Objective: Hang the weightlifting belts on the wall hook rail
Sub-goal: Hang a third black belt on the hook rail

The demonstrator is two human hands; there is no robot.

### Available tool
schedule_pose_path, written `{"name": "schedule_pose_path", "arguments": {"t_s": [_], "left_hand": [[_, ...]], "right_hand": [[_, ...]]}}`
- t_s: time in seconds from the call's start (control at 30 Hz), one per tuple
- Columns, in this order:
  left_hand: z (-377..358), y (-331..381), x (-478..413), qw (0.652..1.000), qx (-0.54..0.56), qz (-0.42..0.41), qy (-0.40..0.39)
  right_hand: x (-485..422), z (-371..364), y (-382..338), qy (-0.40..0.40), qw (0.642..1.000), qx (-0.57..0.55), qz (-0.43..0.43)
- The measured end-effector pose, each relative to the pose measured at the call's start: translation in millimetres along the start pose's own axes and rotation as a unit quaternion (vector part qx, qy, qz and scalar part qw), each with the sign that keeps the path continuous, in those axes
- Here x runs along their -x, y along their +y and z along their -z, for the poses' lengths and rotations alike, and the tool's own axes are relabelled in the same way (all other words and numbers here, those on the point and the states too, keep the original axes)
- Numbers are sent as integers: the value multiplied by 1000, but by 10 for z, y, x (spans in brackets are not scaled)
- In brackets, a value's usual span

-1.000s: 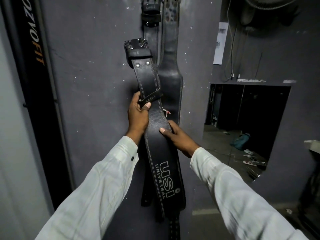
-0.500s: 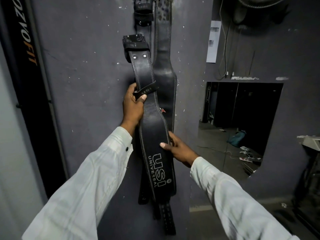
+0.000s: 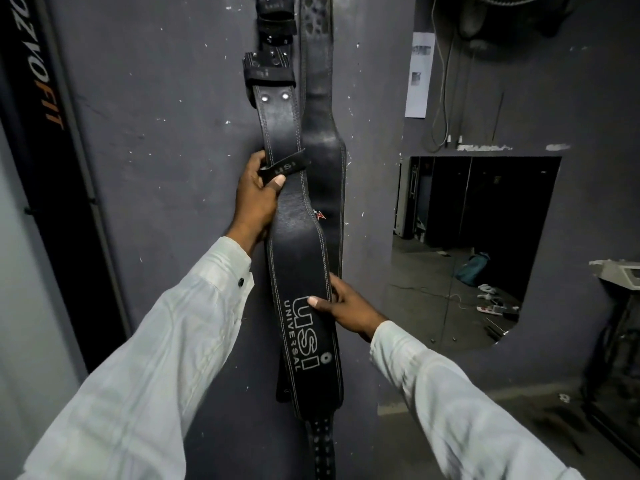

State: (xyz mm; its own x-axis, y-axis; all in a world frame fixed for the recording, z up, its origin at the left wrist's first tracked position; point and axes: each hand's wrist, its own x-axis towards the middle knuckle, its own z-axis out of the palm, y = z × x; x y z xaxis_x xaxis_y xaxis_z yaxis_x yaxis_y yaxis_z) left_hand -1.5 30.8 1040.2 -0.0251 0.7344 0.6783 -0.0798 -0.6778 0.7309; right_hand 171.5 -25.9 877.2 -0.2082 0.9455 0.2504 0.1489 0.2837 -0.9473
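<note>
You have three belts against the wall (image 3: 156, 168): the USI belt (image 3: 298, 258) in your hands, and two hung belts behind it, a buckled one (image 3: 275, 19) above its top end and a wide one (image 3: 323, 140) just to its right. Both run off the top of the frame, so their hanging point is hidden.

Your left hand (image 3: 256, 199) is wrapped round the USI belt's left edge, thumb pressed beside its keeper loop (image 3: 285, 166). Your right hand (image 3: 346, 308) clamps the right edge lower down, thumb flat on the printed logo.

The USI belt stands nearly upright, flat against the wall, its buckle end (image 3: 268, 71) just under the buckled belt. Left of it the wall is bare as far as a dark banner (image 3: 41, 133); right of it, past the wide belt, is a mirror (image 3: 478, 251).

The USI belt is black stitched leather, narrow at the top with two rivets, flaring to a broad padded back. Its punched tongue (image 3: 322, 441) hangs below.
</note>
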Motion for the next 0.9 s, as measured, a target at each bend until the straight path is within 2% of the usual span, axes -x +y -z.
{"name": "schedule_pose_path", "arguments": {"t_s": [0.07, 0.2, 0.33, 0.4, 0.47, 0.57, 0.6, 0.8, 0.9], "left_hand": [[10, -34, 16, 1000, -9, 4, -19], [-123, 2, 142, 997, -49, -7, -51], [-203, -3, 294, 991, -68, -6, -113], [-137, -15, 365, 988, -47, 25, -145], [-27, -72, 492, 977, -11, 91, -190], [127, -307, 714, 941, -21, 178, -287], [152, -390, 776, 937, -56, 178, -295], [112, -476, 843, 967, -150, 88, -185], [227, -540, 964, 957, -121, 125, -231]], "right_hand": [[-62, 38, -214, 18, 999, -35, 17], [-367, 80, -955, 107, 984, -102, 97], [-472, 87, -1335, 106, 961, -218, 131], [-447, 87, -1337, 105, 953, -246, 139], [-447, 64, -1301, 113, 949, -250, 153], [-482, 39, -1276, 134, 947, -238, 168], [-495, 31, -1280, 146, 946, -233, 171], [-578, -48, -1286, 173, 940, -211, 204], [-605, -21, -1343, 167, 936, -221, 218]]}}
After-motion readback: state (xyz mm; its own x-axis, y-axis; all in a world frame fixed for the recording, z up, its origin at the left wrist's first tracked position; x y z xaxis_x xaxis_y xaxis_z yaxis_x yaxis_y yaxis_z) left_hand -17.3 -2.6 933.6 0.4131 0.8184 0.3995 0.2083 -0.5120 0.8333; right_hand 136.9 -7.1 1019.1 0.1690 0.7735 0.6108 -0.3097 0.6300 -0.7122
